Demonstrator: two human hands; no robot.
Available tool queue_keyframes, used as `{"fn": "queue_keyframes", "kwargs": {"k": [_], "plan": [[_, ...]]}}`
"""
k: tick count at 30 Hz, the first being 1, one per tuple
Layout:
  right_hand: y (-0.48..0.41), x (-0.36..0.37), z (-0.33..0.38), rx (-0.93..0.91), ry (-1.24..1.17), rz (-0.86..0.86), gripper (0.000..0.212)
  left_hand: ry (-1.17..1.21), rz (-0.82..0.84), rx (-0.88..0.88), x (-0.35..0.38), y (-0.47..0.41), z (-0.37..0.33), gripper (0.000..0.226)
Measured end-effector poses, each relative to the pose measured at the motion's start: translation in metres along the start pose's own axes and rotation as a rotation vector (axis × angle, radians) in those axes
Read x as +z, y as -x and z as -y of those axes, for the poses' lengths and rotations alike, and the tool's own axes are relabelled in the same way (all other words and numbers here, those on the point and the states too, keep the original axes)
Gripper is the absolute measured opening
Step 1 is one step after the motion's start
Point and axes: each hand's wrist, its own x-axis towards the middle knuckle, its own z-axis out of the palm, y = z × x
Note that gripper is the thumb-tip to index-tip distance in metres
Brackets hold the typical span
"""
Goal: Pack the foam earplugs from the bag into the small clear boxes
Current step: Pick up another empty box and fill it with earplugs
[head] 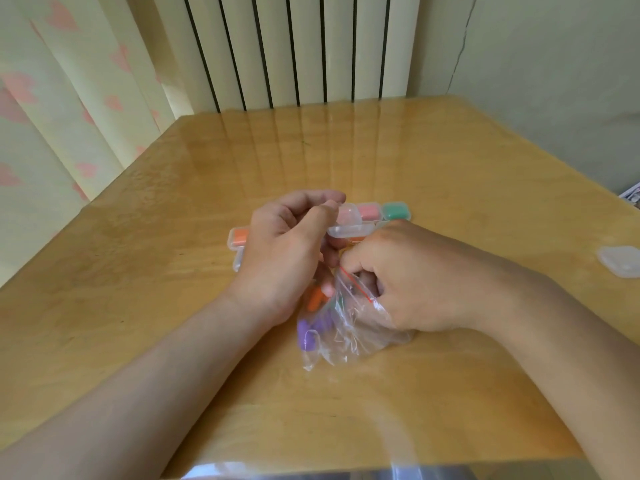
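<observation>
A clear zip bag [349, 337] with a red seal line lies crumpled on the wooden table [173, 306]. Purple earplugs [308, 336] and an orange earplug [316, 297] show through it. My right hand [408, 282] has its fingers pushed into the bag's mouth. Just above the bag, my left hand [287, 251] holds a small clear box [348, 225] with its lid hinged open. Whether my right fingers grip an earplug is hidden.
Behind my hands stand closed small boxes: one with pink earplugs [369, 211], one with green [396, 210], one with orange [237, 237] at the left. Another clear box [621, 259] sits at the table's right edge. A radiator and curtain stand beyond the table.
</observation>
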Motion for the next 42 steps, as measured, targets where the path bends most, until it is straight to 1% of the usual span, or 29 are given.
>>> {"fn": "queue_keyframes", "kwargs": {"k": [1, 4, 8, 10, 13, 16, 19, 21, 22, 24, 28, 33, 37, 42], "plan": [[0.001, -0.002, -0.001, 0.028, -0.025, 0.007, 0.017, 0.01, 0.001, -0.012, 0.0, 0.0, 0.0, 0.016], [0.005, -0.01, -0.004, 0.098, -0.121, 0.037, 0.021, 0.015, 0.003, -0.034, -0.001, -0.001, -0.001, 0.015], [0.01, -0.019, -0.008, 0.135, -0.213, 0.054, 0.011, 0.009, 0.019, -0.031, -0.001, -0.001, 0.0, 0.013], [0.011, -0.022, -0.012, 0.149, -0.253, 0.034, 0.008, 0.015, 0.023, -0.032, -0.001, -0.001, 0.001, 0.013], [0.012, -0.028, -0.019, 0.123, -0.363, -0.077, 0.009, -0.002, 0.025, -0.01, -0.001, -0.002, 0.001, 0.016], [0.01, -0.033, -0.022, 0.078, -0.499, -0.272, 0.015, -0.023, 0.034, 0.011, -0.001, -0.001, 0.001, 0.021], [0.008, -0.034, -0.022, 0.061, -0.618, -0.437, 0.004, -0.039, 0.059, 0.019, -0.002, 0.001, 0.0, 0.024], [0.007, -0.034, -0.021, 0.06, -0.661, -0.5, 0.005, -0.078, 0.066, 0.046, -0.002, 0.002, 0.001, 0.024], [0.007, -0.033, -0.021, 0.058, -0.666, -0.507, 0.002, -0.108, 0.065, 0.066, -0.002, 0.002, 0.001, 0.024], [0.007, -0.031, -0.02, 0.054, -0.61, -0.482, 0.006, -0.151, 0.062, 0.097, -0.002, 0.002, 0.001, 0.025], [0.003, -0.024, -0.021, 0.085, -0.499, -0.434, 0.008, -0.096, 0.078, 0.054, -0.003, 0.001, 0.001, 0.028], [0.002, -0.022, -0.022, 0.096, -0.488, -0.417, 0.006, -0.049, 0.107, 0.037, -0.003, -0.001, 0.001, 0.029], [0.001, -0.02, -0.022, 0.074, -0.48, -0.417, 0.01, -0.09, 0.098, 0.082, -0.004, -0.002, 0.002, 0.03], [0.0, -0.017, -0.022, 0.06, -0.496, -0.399, 0.012, -0.099, 0.087, 0.073, -0.006, -0.004, 0.003, 0.028]]}}
